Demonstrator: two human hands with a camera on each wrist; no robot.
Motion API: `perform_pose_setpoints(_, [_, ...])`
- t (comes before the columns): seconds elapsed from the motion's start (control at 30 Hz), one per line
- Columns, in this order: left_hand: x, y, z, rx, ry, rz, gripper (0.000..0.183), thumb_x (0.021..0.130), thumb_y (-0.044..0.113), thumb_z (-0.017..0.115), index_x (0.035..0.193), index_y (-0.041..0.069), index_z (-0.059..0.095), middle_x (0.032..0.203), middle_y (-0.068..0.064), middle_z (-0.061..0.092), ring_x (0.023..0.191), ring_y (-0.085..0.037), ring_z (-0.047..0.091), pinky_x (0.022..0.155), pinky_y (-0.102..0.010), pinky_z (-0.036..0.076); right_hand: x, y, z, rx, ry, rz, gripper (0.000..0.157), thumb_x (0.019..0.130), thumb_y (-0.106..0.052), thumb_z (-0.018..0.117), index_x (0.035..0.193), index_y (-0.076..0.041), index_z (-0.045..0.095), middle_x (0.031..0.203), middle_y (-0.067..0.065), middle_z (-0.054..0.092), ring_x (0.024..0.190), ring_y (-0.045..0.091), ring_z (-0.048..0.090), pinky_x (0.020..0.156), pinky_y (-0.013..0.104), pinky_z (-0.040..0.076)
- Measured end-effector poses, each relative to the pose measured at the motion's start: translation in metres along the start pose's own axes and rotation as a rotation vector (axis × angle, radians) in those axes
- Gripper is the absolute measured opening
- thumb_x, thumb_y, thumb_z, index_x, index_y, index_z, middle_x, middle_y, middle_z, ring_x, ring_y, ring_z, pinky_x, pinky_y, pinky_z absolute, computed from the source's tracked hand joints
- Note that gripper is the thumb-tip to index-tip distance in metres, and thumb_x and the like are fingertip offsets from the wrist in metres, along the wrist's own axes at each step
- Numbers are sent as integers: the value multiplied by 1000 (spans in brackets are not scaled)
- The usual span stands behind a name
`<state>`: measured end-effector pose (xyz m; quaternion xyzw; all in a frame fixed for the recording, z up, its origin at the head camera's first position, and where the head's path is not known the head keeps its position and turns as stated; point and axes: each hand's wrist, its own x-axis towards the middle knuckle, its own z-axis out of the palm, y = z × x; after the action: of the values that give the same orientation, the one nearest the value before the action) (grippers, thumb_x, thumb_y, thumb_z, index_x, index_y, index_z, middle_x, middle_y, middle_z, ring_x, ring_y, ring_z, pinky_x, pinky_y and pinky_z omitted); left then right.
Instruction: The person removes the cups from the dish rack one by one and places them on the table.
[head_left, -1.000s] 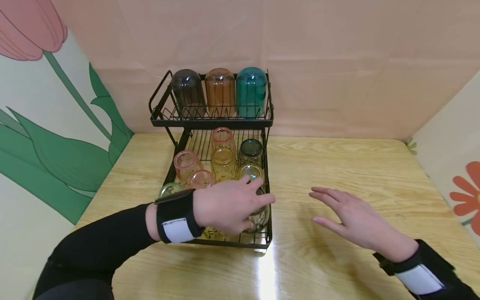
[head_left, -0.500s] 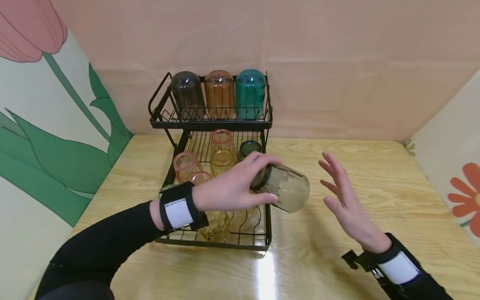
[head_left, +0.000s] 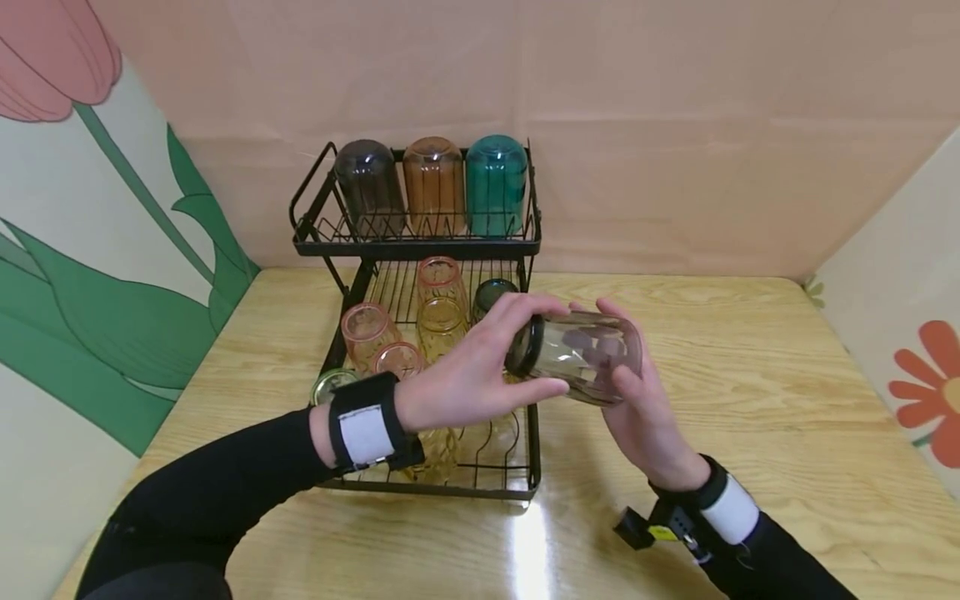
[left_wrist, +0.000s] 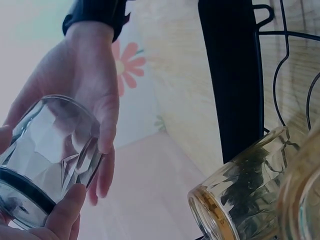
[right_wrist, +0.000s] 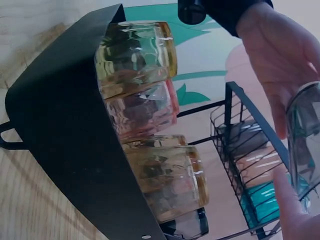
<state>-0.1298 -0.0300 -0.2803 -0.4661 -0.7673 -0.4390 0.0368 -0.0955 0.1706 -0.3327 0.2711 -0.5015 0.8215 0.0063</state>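
A clear smoky-grey glass (head_left: 577,354) lies on its side in the air, over the right edge of the lower rack tier. My left hand (head_left: 480,367) grips its dark, thick base end, thumb below and fingers above. From the right, my right hand (head_left: 648,417) holds the open end, its thumb on the near side and its fingers behind. In the left wrist view the right hand (left_wrist: 85,75) shows through the tilted glass (left_wrist: 60,145). The right wrist view catches the left hand (right_wrist: 280,55) and part of the glass (right_wrist: 305,135).
A black two-tier wire rack (head_left: 420,248) stands on the wooden table (head_left: 675,333). Upturned dark, amber (head_left: 435,183) and teal (head_left: 497,183) glasses fill its top tier. Below are several pink, yellow (head_left: 441,321) and green glasses, and a dark one (head_left: 493,293).
My left hand has lifted the grey glass from the lower tier's front right and tipped it sideways. My right hand has come in from the right and taken hold of its open end.
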Motion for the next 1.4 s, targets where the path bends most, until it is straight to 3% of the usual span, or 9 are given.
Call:
perform_pose_setpoints(0.1, [0, 0, 0, -2, -4, 5, 63, 81, 32, 65, 133, 17, 31, 126, -2, 36, 107, -10, 39, 85, -26, 40, 0, 2, 2, -11, 63, 26, 57, 91, -22, 50, 140, -12, 22, 131, 14, 35, 113, 23, 45, 88, 35, 42])
perform_pose_setpoints(0.27, [1, -2, -1, 7, -41, -16, 64, 83, 35, 63, 134, 18, 29, 125, -3, 35, 107, -11, 39, 84, -25, 41, 0, 4, 0, -52, 111, 38, 55, 91, -23, 50, 138, -12, 25, 127, 14, 38, 109, 21, 48, 85, 34, 44])
perform_pose_setpoints(0.57, [-6, -14, -30, 168, -285, -177, 79, 81, 59, 52, 143, 27, 14, 143, -2, 21, 121, -14, 35, 91, -29, 37, 7, 1, -33, -269, 101, 32, 52, 86, -9, 52, 135, -10, 33, 122, 11, 44, 103, 21, 47, 78, 30, 46])
perform_pose_setpoints(0.7, [-18, -20, -47, 256, -313, -256, 79, 79, 66, 48, 142, 33, 14, 148, 3, 13, 121, -15, 37, 84, -28, 43, 12, -9, -64, -448, 42, 16, 56, 83, 2, 50, 135, -6, 32, 120, 12, 45, 107, 22, 42, 79, 27, 44])
perform_pose_setpoints(0.8, [-30, -25, -55, 295, -309, -312, 77, 79, 67, 48, 141, 35, 17, 148, 4, 13, 105, -12, 48, 67, -25, 47, 19, -18, -87, -610, -5, 38, 60, 82, 5, 53, 136, -7, 31, 120, 12, 44, 110, 21, 41, 77, 25, 45])
perform_pose_setpoints(1.03, [-48, -34, -67, 373, -301, -350, 76, 80, 63, 51, 141, 28, 22, 149, 0, 12, 62, -5, 49, 46, -24, 43, 46, -32, -119, -1099, -76, 183, 66, 78, -14, 69, 134, -20, 35, 123, 1, 40, 108, 18, 40, 69, 29, 47])
perform_pose_setpoints(1.13, [-52, -38, -69, 445, -302, -314, 75, 81, 61, 51, 140, 24, 25, 149, -5, 14, 91, -13, 55, 58, -25, 48, 61, -34, -126, -1249, -150, 238, 68, 75, -30, 72, 133, -22, 36, 122, 2, 41, 108, 21, 40, 78, 39, 44])
perform_pose_setpoints(1.23, [-55, -42, -72, 510, -314, -283, 76, 82, 63, 49, 141, 21, 24, 149, -10, 15, 121, -25, 38, 71, -31, 48, 77, -33, -132, -1384, -236, 272, 71, 73, -43, 71, 131, -20, 37, 122, 5, 42, 109, 25, 41, 83, 46, 39])
perform_pose_setpoints(1.4, [-60, -43, -76, 535, -320, -280, 78, 81, 67, 44, 141, 21, 24, 148, -12, 16, 129, -28, 26, 85, -40, 43, 101, -27, -136, -1586, -326, 379, 78, 71, -56, 67, 133, -19, 35, 120, 12, 43, 105, 29, 46, 80, 47, 42])
